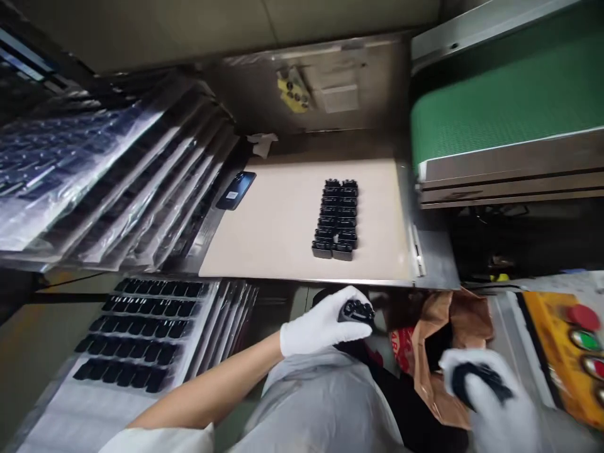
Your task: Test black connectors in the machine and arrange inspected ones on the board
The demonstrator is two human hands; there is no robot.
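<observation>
Our left hand [311, 327], white-gloved, pinches black knobbed part [357, 313] between thumb and fingers, near smooth cream board [274, 233]; right hand [495, 393], also gloved, curls round dark piece [486, 380] beside crumpled brown bag [474, 318]. Glossy, wrinkled plastic covers stacked trays [113, 182] at our left. Finely textured green belt [509, 107] at right. Blocky black parts [346, 212] in two close columns on board. Right hand motion-blurred, piece's outline lost to us; left part partly covered by glove; belt, trays cut off by frame.
</observation>
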